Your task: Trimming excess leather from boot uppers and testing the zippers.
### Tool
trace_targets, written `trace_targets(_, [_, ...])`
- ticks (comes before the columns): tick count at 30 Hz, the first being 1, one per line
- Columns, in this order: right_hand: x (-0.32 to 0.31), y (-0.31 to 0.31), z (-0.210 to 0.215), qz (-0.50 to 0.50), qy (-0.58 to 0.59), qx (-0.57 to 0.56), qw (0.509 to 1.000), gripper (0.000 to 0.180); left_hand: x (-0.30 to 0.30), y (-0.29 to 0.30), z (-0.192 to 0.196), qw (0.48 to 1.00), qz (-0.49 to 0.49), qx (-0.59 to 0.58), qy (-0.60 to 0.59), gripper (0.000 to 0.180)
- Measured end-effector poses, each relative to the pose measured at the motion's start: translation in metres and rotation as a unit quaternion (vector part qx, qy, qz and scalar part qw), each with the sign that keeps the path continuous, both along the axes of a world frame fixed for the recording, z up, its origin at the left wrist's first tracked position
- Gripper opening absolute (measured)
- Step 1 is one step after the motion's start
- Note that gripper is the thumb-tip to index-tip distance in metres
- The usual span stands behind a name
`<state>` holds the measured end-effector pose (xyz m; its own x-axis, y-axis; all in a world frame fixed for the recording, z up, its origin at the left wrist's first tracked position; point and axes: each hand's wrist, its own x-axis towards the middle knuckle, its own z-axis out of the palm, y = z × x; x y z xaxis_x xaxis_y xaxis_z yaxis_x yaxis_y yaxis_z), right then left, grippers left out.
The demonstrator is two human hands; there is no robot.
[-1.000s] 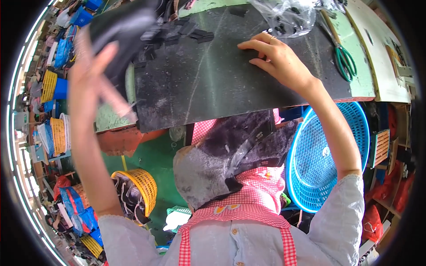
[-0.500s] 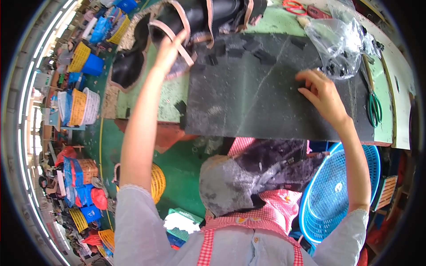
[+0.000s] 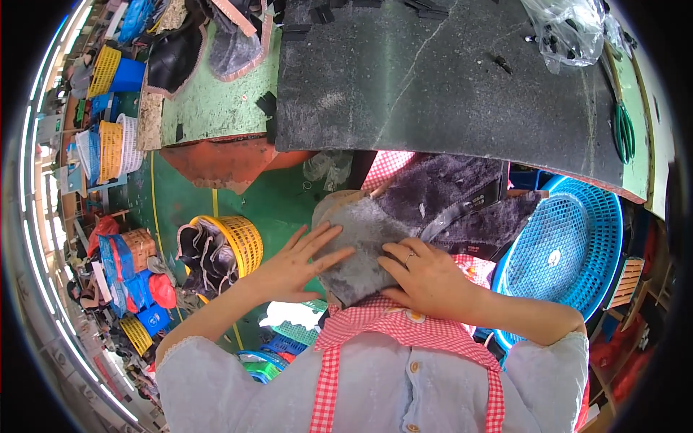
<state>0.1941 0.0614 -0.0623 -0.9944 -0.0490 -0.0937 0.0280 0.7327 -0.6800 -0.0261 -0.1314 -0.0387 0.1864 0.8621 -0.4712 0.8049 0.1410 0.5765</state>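
Observation:
Several fleece-lined pieces that look like boot uppers lie across my lap: a grey fuzzy part (image 3: 364, 227) at the left and dark plush parts (image 3: 447, 184) running to the right. My left hand (image 3: 307, 260) rests on the left edge of the grey part, fingers spread. On its right side lies my right hand (image 3: 429, 278), with a ring on one finger, its fingers bent but apart and touching the fleece. Neither hand is closed round the material. Under the pieces is a red checked apron (image 3: 375, 321).
Ahead stands a workbench with a black mat (image 3: 433, 94). On it are black leather pieces with pale edges (image 3: 173, 58), a clear plastic bag (image 3: 570, 32) and green-handled scissors (image 3: 623, 133). A blue basket (image 3: 556, 242) stands right, a yellow basket (image 3: 242, 242) left.
Both hands have come back from over the bench to the grey piece on my lap. My left hand has let go of the pale-edged leather piece. The view has tilted downward.

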Motion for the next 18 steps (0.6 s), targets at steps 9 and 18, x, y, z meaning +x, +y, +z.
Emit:
trace_targets(9, [-0.002, 0.022, 0.012, -0.218, -0.081, -0.325, 0.917, 0.025, -0.006, 0.053, 0.012, 0.962, 0.204, 0.155, -0.092, 0.031])
trace_targets(18, [-0.005, -0.001, -0.044, -0.294, -0.097, -0.525, 0.793, 0.035, 0.008, 0.127, 0.031, 0.935, 0.075, 0.325, 0.122, 0.014])
